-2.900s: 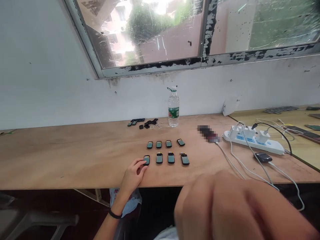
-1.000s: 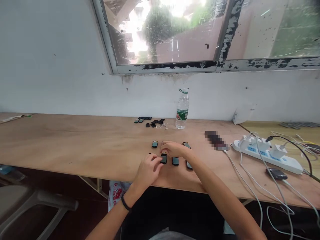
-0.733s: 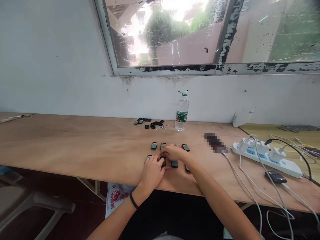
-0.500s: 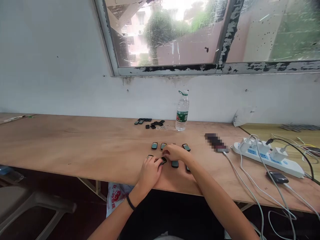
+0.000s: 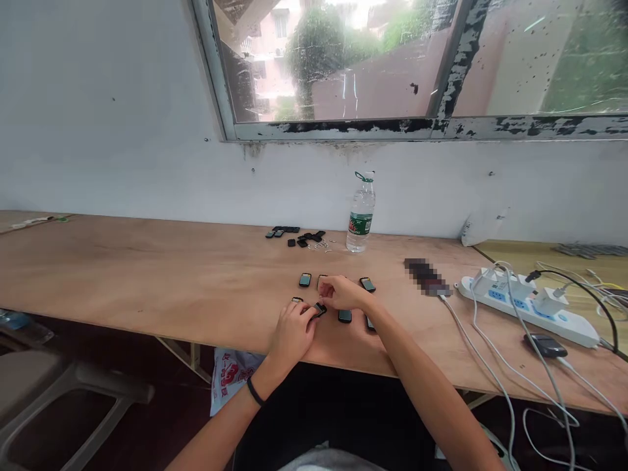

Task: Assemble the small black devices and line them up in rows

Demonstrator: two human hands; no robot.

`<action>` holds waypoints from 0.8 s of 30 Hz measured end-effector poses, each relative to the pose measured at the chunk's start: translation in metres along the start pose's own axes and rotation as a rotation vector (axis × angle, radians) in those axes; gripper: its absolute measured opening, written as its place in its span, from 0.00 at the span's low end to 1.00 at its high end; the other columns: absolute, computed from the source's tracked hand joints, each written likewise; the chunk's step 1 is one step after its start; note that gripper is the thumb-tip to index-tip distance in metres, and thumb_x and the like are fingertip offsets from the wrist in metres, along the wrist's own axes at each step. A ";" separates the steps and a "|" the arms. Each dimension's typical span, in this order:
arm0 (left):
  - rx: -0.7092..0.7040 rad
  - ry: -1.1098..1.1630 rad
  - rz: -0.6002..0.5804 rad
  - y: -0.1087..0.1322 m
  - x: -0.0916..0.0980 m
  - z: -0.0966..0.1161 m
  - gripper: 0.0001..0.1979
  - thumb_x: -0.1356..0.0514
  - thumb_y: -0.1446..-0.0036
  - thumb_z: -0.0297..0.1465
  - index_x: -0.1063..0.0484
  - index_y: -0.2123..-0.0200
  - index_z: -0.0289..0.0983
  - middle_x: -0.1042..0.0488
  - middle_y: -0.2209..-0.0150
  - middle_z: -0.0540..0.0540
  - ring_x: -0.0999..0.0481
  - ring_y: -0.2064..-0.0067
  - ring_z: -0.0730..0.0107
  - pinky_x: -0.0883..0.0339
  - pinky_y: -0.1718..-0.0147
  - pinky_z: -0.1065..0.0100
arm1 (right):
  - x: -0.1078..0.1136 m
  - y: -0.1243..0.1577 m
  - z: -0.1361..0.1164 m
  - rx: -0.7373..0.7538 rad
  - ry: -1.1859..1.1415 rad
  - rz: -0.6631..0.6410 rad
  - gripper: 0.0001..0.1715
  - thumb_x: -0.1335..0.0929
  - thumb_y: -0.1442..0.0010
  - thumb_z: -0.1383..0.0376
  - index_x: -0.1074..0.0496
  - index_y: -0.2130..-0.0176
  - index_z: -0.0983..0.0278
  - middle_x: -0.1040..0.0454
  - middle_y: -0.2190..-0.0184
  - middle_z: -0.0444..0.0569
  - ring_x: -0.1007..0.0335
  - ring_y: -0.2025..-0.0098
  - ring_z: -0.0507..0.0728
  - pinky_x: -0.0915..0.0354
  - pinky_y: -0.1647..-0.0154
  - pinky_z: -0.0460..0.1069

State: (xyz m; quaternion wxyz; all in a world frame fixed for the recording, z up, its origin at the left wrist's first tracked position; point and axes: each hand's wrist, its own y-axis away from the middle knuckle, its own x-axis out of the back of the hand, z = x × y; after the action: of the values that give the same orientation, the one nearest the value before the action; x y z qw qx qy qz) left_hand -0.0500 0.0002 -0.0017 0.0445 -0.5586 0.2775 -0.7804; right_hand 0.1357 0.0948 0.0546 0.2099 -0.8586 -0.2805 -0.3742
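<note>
Six small black-framed screen units [image 5: 305, 280] can be made out, laid flat in two loose rows toward the front edge of the worktop [image 5: 161, 281], some partly covered by the hands. One more, the raised unit [image 5: 320, 309], is tilted among them and pinched by the left hand [image 5: 293, 332]. Its far end is met by the bent fingers of the right hand [image 5: 339, 292]; whether anything is gripped there cannot be told. Handling of this unit is judged unfinished; which of the others are done cannot be determined. Near the rear edge, flat black pieces [image 5: 310, 237] and silvery bits [image 5: 321, 245] are left untouched beside the water bottle [image 5: 360, 221].
</note>
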 end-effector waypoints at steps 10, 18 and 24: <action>0.015 0.016 0.007 0.000 0.001 0.002 0.07 0.38 0.35 0.28 0.21 0.57 0.42 0.23 0.56 0.44 0.26 0.51 0.57 0.33 0.53 0.57 | -0.003 -0.003 -0.001 -0.017 0.065 -0.051 0.02 0.27 0.43 0.70 0.24 0.66 0.64 0.23 0.70 0.45 0.31 0.70 0.51 0.41 0.73 0.44; 0.010 -0.053 0.004 -0.001 0.002 0.005 0.07 0.39 0.34 0.28 0.20 0.58 0.41 0.22 0.58 0.43 0.27 0.53 0.57 0.32 0.54 0.56 | 0.004 0.002 -0.006 -0.009 0.080 -0.038 0.05 0.30 0.40 0.69 0.24 0.68 0.65 0.25 0.73 0.45 0.35 0.73 0.51 0.44 0.74 0.45; -0.003 -0.057 0.010 0.000 0.001 0.003 0.07 0.39 0.34 0.29 0.21 0.58 0.41 0.23 0.58 0.43 0.27 0.52 0.57 0.33 0.55 0.57 | -0.005 -0.003 -0.001 0.027 0.077 -0.076 0.06 0.31 0.39 0.70 0.21 0.64 0.64 0.22 0.68 0.46 0.32 0.69 0.52 0.41 0.71 0.45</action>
State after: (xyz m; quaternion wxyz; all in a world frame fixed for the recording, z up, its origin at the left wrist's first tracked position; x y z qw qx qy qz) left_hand -0.0474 -0.0012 -0.0004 0.0552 -0.5791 0.2802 -0.7636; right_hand 0.1300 0.0949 0.0517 0.2177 -0.8294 -0.3097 -0.4109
